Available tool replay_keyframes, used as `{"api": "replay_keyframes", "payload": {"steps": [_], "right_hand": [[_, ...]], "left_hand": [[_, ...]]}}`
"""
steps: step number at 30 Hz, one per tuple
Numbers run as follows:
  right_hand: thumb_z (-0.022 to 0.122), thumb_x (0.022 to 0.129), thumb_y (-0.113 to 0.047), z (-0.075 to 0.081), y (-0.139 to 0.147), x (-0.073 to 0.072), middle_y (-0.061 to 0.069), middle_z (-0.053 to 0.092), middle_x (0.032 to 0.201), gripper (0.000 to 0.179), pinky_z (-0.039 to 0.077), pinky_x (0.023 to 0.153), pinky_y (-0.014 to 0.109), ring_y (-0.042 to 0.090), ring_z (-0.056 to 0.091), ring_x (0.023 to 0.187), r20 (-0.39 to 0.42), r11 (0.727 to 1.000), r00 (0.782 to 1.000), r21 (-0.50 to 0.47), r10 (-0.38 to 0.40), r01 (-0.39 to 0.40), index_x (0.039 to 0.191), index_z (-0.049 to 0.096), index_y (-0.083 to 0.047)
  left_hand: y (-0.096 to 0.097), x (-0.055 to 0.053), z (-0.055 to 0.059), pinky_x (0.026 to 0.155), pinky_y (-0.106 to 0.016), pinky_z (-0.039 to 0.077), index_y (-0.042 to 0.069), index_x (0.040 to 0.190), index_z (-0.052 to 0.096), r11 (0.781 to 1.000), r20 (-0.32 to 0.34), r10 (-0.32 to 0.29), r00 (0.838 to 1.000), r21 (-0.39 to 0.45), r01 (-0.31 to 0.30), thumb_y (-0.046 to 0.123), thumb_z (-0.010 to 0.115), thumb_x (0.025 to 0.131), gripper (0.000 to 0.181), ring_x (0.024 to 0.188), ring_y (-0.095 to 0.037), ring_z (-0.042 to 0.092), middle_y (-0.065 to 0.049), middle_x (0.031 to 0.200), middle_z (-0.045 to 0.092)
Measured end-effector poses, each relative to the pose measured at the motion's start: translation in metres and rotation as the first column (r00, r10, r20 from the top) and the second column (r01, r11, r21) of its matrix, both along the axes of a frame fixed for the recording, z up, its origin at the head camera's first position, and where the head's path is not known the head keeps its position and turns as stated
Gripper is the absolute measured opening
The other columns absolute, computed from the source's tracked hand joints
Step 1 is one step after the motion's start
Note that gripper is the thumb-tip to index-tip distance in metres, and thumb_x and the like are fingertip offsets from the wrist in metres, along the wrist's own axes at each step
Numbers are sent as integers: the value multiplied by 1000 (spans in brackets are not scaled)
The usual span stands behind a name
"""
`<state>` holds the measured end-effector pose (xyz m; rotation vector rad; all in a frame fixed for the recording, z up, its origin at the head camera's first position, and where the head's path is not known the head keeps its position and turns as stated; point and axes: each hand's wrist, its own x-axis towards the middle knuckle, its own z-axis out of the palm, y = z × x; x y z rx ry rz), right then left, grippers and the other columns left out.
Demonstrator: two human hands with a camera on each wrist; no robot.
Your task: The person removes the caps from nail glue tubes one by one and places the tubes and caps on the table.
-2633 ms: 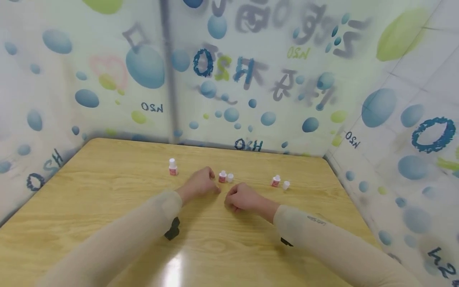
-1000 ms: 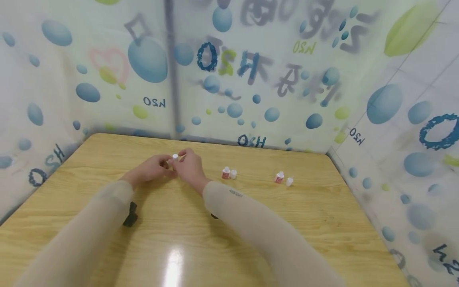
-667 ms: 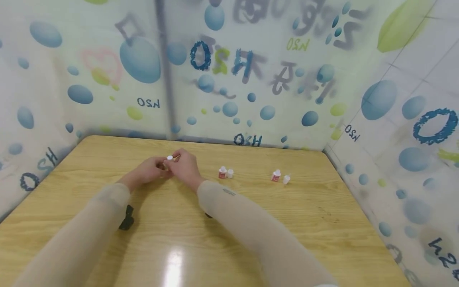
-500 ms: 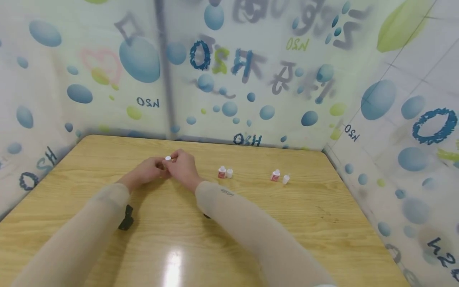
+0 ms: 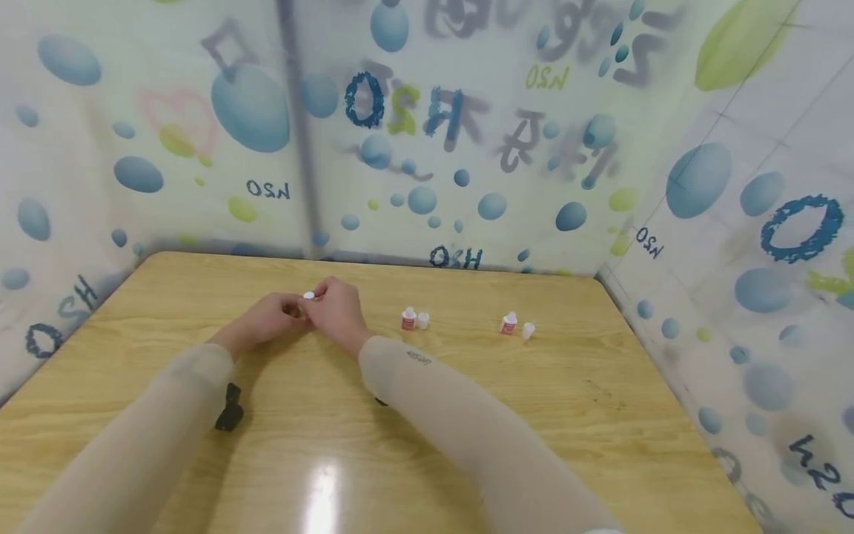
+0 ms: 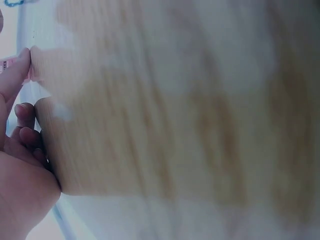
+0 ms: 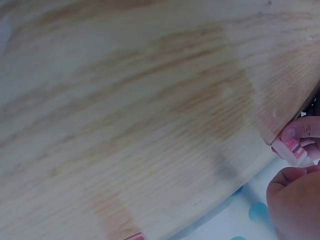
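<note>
A small red-and-white bottle (image 7: 292, 150) is held over the far left part of the bench (image 5: 534, 423), near its back edge and well in from the far left corner. Its body is gripped by the left hand (image 5: 270, 317), whose fingers are curled inward with hardly any gap left beyond the bottle's own width. The white top (image 5: 309, 295) of the bottle is pinched by the right hand (image 5: 336, 308), with thumb and fingers brought close together. Whether the top is seated or loosened cannot be told, nor whether the base is touching the bench.

Two more bottles are stood upright in a loose row parallel to the back edge. The middle bottle (image 5: 408, 320) is placed right of the hands, with a white cap (image 5: 423, 320) set just beside it, on the side facing the bench's right edge. The right bottle (image 5: 508, 323) is found nearer the far right corner, and a second cap (image 5: 528, 331) is placed a little to its right. Both forearms are covered by pale sleeves (image 5: 460, 415), reached in from the front edge.
</note>
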<state>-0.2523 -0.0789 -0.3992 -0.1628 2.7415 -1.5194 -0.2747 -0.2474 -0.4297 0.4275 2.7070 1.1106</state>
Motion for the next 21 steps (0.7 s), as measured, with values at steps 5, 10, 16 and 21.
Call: {"api": "replay_keyframes", "payload": {"steps": [5,10,16,21], "right_hand": [[80,97,-22,-1,1,-1,-1,74,82,18,48,62,18,3,60,69,-4,1000,1000,-5,0,0,93,66,-11],[77,98,-20,-2,1,-3,-3,71,83,12,48,64,17,4,58,73,-76,996,997,83,25,-18,95,71,-11],[77,96,-19,-4,3,-4,-3,75,90,9,50,71,17,5,61,80,-116,986,992,165,43,-23,98,77,-11],[75,98,-17,-4,6,-6,-1,80,100,12,53,76,16,5,65,88,-158,983,984,173,87,-59,104,83,-10]], "left_hand": [[0,0,1,78,-35,38,0,135,70,1000,13,4,1000,1,-4,24,78,97,46,85,-20,48,-1,84,54],[-3,0,-1,82,-33,42,0,135,70,1000,7,11,1000,-5,-11,22,78,96,45,90,-20,53,-5,92,65],[-5,-2,-5,92,-35,46,-1,134,71,1000,0,7,1000,-14,-7,20,80,94,47,103,-22,59,-16,118,76],[-3,-3,-6,93,-35,46,1,130,74,1000,-20,22,1000,-9,-22,24,83,93,44,101,-21,60,-11,112,77]]}}
